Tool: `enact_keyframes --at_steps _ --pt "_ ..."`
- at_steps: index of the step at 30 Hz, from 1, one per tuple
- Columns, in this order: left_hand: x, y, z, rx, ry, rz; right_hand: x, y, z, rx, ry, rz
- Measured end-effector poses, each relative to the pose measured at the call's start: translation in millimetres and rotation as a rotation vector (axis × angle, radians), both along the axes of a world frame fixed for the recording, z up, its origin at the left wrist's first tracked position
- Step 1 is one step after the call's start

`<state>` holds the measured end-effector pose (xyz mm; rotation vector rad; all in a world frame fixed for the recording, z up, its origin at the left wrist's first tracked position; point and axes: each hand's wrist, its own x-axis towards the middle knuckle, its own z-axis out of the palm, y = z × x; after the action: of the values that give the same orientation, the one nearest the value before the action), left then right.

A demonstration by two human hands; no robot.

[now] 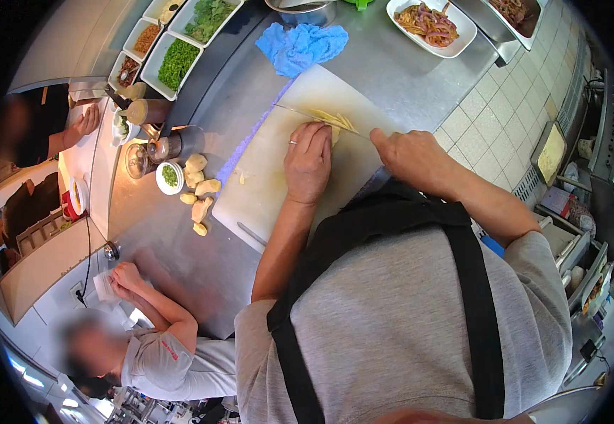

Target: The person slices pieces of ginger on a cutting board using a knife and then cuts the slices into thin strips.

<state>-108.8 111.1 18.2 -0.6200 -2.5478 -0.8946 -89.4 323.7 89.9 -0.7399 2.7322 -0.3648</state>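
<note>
My right hand [399, 152] is closed round the handle of a kitchen knife [314, 116], whose blade lies across the white cutting board [250, 201]. Beside the blade, my left hand [309, 157], with a ring on one finger, has its fingers curled down on a pale yellow piece that looks like peeled ginger [334, 134]; the fingers partly hide it. Thin yellow strips [338, 119] lie on the far side of the blade. Left of the board, several peeled ginger pieces [203, 206] rest on the steel counter. A small peeling knife [250, 233] lies at the board's near left edge.
A blue cloth [300, 48] lies behind the board. A white dish of sliced food [455, 32] stands at the back right. Herb containers [172, 67] line the back left, near a small cup of chopped greens [170, 178]. A co-worker [172, 353] stands at left.
</note>
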Motion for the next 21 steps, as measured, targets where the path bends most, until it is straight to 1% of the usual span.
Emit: enact_keyframes --at_steps 4,7,13,16,19,21 --pt "0.0 -0.4 -2.5 0.013 0.011 0.002 -7.7 -9.5 -18.5 -0.004 -0.026 -0.039" --pt "0.9 -0.5 -3.2 0.014 0.008 0.007 -17.2 -18.5 -22.8 -0.025 0.016 -0.045" --pt "0.5 0.9 1.1 0.014 -0.001 0.003 -2.7 -1.9 4.5 0.015 -0.034 -0.006" --pt "-0.3 0.7 1.5 0.019 0.008 -0.001 -2.4 -3.0 -3.4 -0.002 -0.028 -0.007" --pt "0.3 -0.6 -1.0 0.017 0.012 0.005 -11.5 -14.8 -24.4 -0.031 -0.011 -0.04" --pt "0.5 -0.1 -1.0 0.019 0.018 0.009 -16.3 -18.1 -25.0 -0.037 0.023 -0.037"
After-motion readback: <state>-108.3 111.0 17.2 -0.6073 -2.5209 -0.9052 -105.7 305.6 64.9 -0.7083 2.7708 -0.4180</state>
